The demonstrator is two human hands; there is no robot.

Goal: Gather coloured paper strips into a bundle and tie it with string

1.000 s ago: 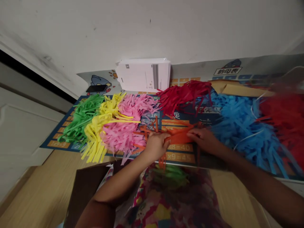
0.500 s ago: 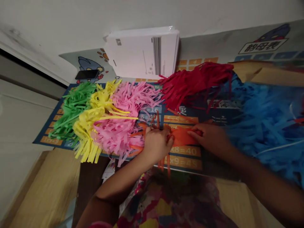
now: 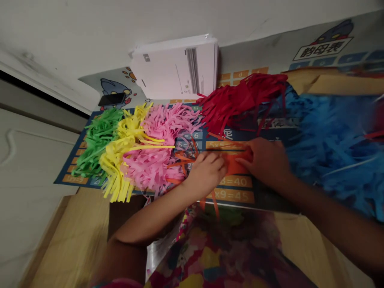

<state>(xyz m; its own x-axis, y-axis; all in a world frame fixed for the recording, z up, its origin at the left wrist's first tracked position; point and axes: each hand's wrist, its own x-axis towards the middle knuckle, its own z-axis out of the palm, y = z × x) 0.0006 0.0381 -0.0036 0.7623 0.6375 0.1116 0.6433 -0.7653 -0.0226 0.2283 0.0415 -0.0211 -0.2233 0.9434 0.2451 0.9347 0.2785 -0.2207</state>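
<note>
Fringed paper heaps lie in a row on a printed multiplication mat (image 3: 237, 196): green heap (image 3: 97, 138), yellow heap (image 3: 120, 156), pink heap (image 3: 159, 148), red heap (image 3: 240, 100), blue heap (image 3: 336, 140). Behind them a white paper stack (image 3: 177, 72) stands at the wall, with a black phone (image 3: 111, 99) near its left.

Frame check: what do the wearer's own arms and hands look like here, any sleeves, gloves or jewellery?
The left hand and right hand are bare: no gloves, and no ring, watch or bracelet shows, though the picture is blurred. No sleeve covers the left forearm or the right forearm. Below them lies multicoloured patterned cloth.
</note>
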